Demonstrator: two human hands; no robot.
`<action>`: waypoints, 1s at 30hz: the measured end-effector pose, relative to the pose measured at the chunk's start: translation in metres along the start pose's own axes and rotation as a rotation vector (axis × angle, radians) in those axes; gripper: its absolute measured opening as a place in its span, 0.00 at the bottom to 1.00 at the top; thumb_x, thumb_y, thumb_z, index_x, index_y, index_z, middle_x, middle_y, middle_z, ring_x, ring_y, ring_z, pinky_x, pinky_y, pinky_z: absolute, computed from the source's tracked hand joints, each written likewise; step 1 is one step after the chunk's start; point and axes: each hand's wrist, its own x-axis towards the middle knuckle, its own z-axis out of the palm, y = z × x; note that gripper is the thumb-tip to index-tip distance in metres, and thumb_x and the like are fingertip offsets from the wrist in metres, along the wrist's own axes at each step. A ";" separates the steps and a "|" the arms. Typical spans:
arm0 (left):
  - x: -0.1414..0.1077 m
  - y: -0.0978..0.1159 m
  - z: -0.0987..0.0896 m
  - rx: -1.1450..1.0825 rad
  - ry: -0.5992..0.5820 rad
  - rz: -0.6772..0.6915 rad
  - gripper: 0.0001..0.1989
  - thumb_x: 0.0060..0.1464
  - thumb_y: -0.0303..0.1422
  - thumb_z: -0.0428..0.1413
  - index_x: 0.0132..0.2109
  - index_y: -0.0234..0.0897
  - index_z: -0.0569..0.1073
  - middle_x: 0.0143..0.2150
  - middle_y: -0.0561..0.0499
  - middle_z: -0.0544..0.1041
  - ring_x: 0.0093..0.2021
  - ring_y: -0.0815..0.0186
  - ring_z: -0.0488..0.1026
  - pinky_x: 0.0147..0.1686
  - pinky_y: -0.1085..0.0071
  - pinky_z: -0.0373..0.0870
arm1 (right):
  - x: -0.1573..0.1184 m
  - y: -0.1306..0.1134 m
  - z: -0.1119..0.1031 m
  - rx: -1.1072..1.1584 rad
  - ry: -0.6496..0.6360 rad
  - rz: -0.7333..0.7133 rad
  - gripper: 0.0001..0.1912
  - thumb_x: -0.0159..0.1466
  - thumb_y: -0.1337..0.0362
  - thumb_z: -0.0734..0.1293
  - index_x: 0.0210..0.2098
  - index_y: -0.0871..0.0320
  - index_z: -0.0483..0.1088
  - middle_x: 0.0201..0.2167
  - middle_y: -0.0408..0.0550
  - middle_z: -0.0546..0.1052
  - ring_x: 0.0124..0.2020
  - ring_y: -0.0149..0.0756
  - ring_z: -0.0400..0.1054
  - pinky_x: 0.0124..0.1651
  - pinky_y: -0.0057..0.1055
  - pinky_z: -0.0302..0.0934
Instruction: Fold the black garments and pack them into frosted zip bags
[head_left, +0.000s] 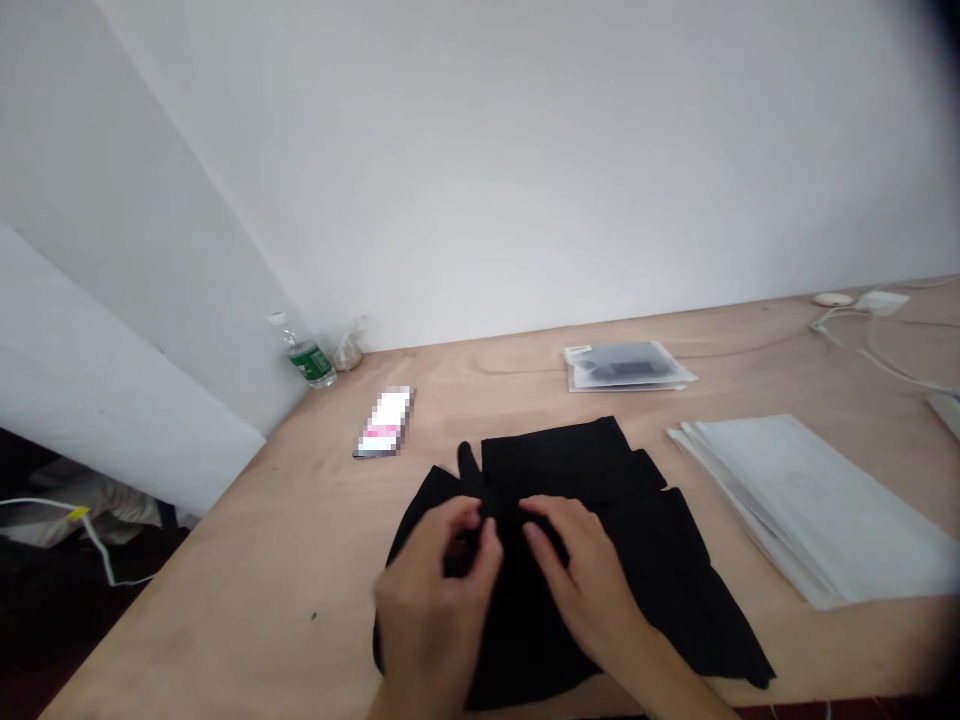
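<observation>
A black cloth garment [637, 540] lies spread and partly folded on the wooden table, with layered edges on its right side. A narrow strip of its cloth [466, 465] sticks up near the top left. My left hand [442, 575] pinches the cloth at the base of this strip, thumb and forefinger nearly together. Opposite it, my right hand [581, 570] has its thumb and fingers curled on the black cloth close to the middle. Dark fabric shows between its fingertips. The exact fold under both hands is hard to make out.
Clear plastic packets [832, 500] are stacked on the right. Another clear packet [630, 366] with something dark inside lies at the back. A phone [386, 420], a water bottle [309, 358] and a small knotted bag [349, 348] are on the left. White cables [847, 325] run at the far right.
</observation>
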 end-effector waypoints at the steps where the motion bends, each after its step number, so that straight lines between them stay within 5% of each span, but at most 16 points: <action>1: -0.004 0.007 0.009 0.005 -0.032 0.134 0.06 0.50 0.33 0.55 0.37 0.39 0.71 0.30 0.54 0.76 0.27 0.69 0.74 0.29 0.74 0.71 | 0.002 0.001 -0.006 0.067 0.039 0.077 0.13 0.64 0.61 0.55 0.47 0.51 0.65 0.42 0.47 0.74 0.43 0.38 0.68 0.46 0.38 0.60; 4: -0.018 0.017 0.033 0.018 -0.152 0.391 0.05 0.54 0.26 0.51 0.34 0.37 0.70 0.28 0.53 0.75 0.26 0.70 0.73 0.27 0.75 0.69 | 0.008 0.006 -0.018 0.207 0.024 0.245 0.15 0.63 0.55 0.56 0.47 0.52 0.64 0.31 0.43 0.76 0.32 0.36 0.70 0.35 0.33 0.62; 10: -0.030 0.006 0.046 -0.048 -0.282 0.461 0.05 0.54 0.25 0.50 0.36 0.38 0.69 0.33 0.50 0.76 0.33 0.66 0.74 0.32 0.72 0.71 | 0.019 0.021 -0.024 0.136 -0.046 0.265 0.12 0.58 0.64 0.60 0.42 0.53 0.65 0.27 0.41 0.76 0.26 0.34 0.70 0.30 0.29 0.59; 12: -0.029 0.000 0.040 -0.085 -0.241 0.393 0.04 0.53 0.28 0.53 0.38 0.39 0.69 0.38 0.48 0.75 0.38 0.64 0.73 0.37 0.68 0.71 | 0.020 0.024 -0.026 0.028 -0.013 0.243 0.13 0.57 0.66 0.59 0.42 0.53 0.65 0.27 0.41 0.75 0.27 0.34 0.69 0.30 0.29 0.58; 15: -0.023 -0.007 0.029 0.015 -0.211 0.097 0.13 0.53 0.38 0.53 0.45 0.38 0.66 0.40 0.46 0.73 0.40 0.60 0.72 0.36 0.64 0.70 | 0.016 0.027 -0.026 -0.206 0.014 0.197 0.16 0.57 0.69 0.59 0.45 0.54 0.64 0.28 0.43 0.75 0.29 0.36 0.69 0.32 0.31 0.57; 19: -0.013 -0.010 0.029 0.137 -0.429 -0.278 0.27 0.52 0.48 0.49 0.55 0.39 0.60 0.37 0.48 0.72 0.36 0.57 0.72 0.33 0.62 0.68 | 0.010 0.030 -0.015 -0.472 0.010 0.115 0.16 0.59 0.71 0.58 0.46 0.56 0.65 0.30 0.46 0.76 0.31 0.40 0.69 0.37 0.37 0.55; 23: -0.009 -0.008 0.043 0.064 -0.455 -0.385 0.32 0.49 0.45 0.52 0.58 0.40 0.55 0.37 0.47 0.73 0.36 0.56 0.72 0.32 0.64 0.66 | 0.010 0.028 -0.011 -0.494 0.025 0.052 0.13 0.61 0.70 0.58 0.44 0.56 0.66 0.33 0.47 0.75 0.35 0.41 0.67 0.38 0.37 0.54; 30: -0.003 -0.015 0.032 -0.098 -0.135 -0.399 0.30 0.48 0.37 0.55 0.56 0.39 0.54 0.34 0.53 0.71 0.34 0.62 0.71 0.36 0.64 0.67 | -0.012 0.029 -0.043 -0.373 0.197 -0.047 0.08 0.63 0.63 0.58 0.41 0.53 0.66 0.35 0.45 0.73 0.35 0.38 0.64 0.38 0.36 0.53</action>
